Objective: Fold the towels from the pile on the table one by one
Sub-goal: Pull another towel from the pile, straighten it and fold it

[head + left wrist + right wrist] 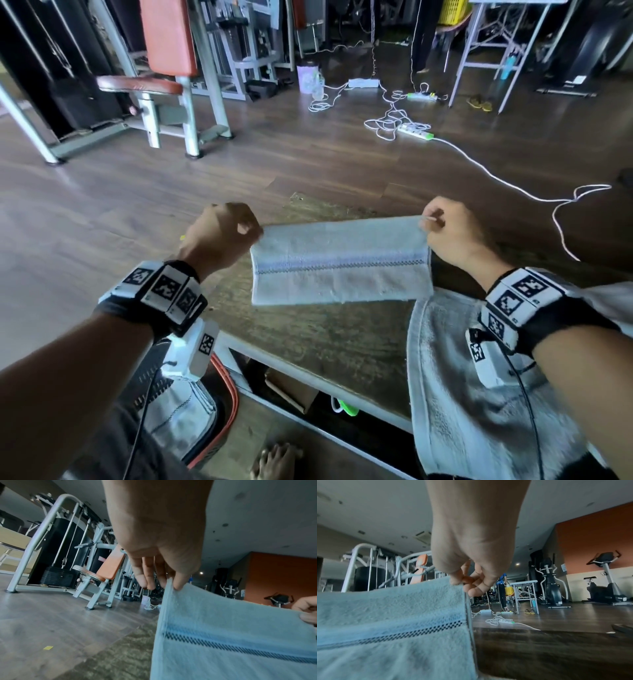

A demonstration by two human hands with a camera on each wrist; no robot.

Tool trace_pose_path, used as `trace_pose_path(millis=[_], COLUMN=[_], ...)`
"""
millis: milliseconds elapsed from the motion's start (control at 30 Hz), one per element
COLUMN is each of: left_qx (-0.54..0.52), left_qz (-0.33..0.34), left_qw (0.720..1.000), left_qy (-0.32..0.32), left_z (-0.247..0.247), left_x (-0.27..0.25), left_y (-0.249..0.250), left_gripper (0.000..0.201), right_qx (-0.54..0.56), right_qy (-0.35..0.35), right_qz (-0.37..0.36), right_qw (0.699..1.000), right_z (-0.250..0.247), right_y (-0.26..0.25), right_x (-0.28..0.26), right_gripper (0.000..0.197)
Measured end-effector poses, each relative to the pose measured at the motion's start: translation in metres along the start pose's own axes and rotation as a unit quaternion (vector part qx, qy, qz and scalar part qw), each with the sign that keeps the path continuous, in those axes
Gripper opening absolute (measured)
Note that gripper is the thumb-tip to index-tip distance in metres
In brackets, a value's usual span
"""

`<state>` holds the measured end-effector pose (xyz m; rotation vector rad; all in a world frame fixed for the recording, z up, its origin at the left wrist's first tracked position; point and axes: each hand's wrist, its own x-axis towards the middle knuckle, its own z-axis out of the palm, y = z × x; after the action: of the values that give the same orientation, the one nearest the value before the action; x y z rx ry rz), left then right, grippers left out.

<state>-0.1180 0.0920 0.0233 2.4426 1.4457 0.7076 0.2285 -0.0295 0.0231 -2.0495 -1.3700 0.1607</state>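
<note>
Two hands hold one pale blue towel [340,262] stretched between them above the wooden table [308,339]; the left hand [219,236] pinches the towel's upper left corner, thumb and forefinger closed on the hem, the other fingers [143,577] curled loosely just beside the cloth; the right hand [452,233] pinches the upper right corner in the same way, thumb tip pressed on the edge and the remaining fingers [475,586] bent behind it. Below both sets of fingertips the towel hangs folded over, a dark checked stripe running across it from one hand's side to the other; whether its lower edge touches the table or hangs just clear I cannot tell. Under the right wrist, nearer the body than the fingers, a second towel [455,394] lies spread on the table and droops over its near edge. Below the left wrist an orange-rimmed basket [219,411] holds more pale cloth [181,407]. Beyond the fingers lie the wooden floor, white cables with power strips [414,132], and a gym machine [171,68].
</note>
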Motion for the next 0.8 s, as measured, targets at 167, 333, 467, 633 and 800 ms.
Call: trace_pose_path(millis=[167, 333, 467, 633, 800], left_qx=[-0.035, -0.038, -0.028, -0.028, 0.008], left_qz=[0.076, 0.032, -0.045, -0.089, -0.091], left_qw=[0.987, 0.999, 0.992, 0.994, 0.993], left_qy=[0.140, -0.016, -0.113, -0.049, -0.072], left_z=[-0.037, -0.012, 0.023, 0.039, 0.039], left_x=[-0.044, -0.114, -0.155, -0.154, -0.150], left_y=[0.007, -0.010, -0.020, -0.012, -0.004], left_gripper=[0.010, 0.017, 0.024, 0.028, 0.026], right_qx=[0.062, 0.021, -0.031, -0.090, -0.084], right_qy=[0.084, -0.120, -0.166, -0.127, -0.123], right_qz=[-0.066, -0.100, -0.096, -0.120, -0.044], right_qw=[0.992, 0.988, 0.981, 0.980, 0.988], right_z=[-0.019, -0.008, 0.014, 0.021, 0.018], right_y=[-0.011, 0.018, 0.056, 0.071, 0.068], right_x=[-0.022, -0.088, -0.126, -0.135, -0.125], right_gripper=[0.010, 0.020, 0.025, 0.040, 0.022])
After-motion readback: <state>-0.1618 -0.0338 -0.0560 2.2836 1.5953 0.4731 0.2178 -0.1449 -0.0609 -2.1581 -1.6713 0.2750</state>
